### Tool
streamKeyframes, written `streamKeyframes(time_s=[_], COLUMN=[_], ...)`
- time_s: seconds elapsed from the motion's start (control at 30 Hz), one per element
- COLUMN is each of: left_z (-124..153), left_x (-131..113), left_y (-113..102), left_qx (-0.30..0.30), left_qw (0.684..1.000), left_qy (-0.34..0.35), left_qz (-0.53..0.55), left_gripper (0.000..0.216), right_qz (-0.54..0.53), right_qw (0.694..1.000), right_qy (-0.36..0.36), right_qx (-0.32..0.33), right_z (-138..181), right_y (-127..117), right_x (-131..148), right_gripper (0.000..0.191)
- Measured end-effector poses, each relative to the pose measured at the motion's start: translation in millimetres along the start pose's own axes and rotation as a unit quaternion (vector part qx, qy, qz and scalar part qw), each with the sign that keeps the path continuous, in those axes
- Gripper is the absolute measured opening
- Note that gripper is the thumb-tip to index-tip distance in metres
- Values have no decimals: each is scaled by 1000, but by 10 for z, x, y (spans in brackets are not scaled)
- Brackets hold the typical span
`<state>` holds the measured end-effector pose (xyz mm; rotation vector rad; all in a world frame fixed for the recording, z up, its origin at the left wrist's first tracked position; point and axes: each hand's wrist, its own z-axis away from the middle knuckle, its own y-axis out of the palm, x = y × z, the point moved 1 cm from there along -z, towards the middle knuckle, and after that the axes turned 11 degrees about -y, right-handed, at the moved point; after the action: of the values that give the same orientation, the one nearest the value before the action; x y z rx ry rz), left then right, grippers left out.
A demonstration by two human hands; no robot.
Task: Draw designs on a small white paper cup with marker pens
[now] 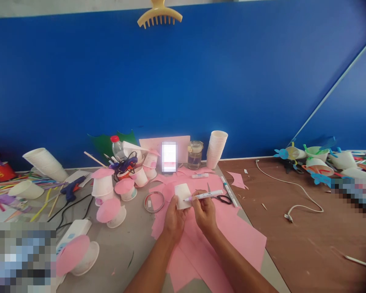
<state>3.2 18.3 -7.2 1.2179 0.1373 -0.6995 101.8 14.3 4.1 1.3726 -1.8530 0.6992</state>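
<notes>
In the head view, the left hand was curled around the lower side of a white paper cup, which it held above pink paper spread on the counter. The right hand pinched a white marker between thumb and fingers, its tip at the cup's wall; whether the two touched could not be told. Dark-handled scissors and a teal-ended marker lay just to the right, and a ring-shaped roll to the left. Behind stood a lit screen, a lidded jar and a tall stack of white cups.
</notes>
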Motion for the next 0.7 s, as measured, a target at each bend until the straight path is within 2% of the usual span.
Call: streamKeyframes(time_s=[0.5, 0.7], left_z=[2, 26], left_x=[-3, -16], left_y=[16, 50], left_qx=[23, 24], left_qw=[999, 998], left_qy=[26, 33], left_qz=[-36, -51], left_gripper=[28, 28], right_qz=[47, 55], right_qw=[997, 997], right_qy=[-61, -56], right_qx=[17, 20], right_z=[-49, -60], right_y=[4, 6], right_x=[68, 55], right_gripper=[10, 8])
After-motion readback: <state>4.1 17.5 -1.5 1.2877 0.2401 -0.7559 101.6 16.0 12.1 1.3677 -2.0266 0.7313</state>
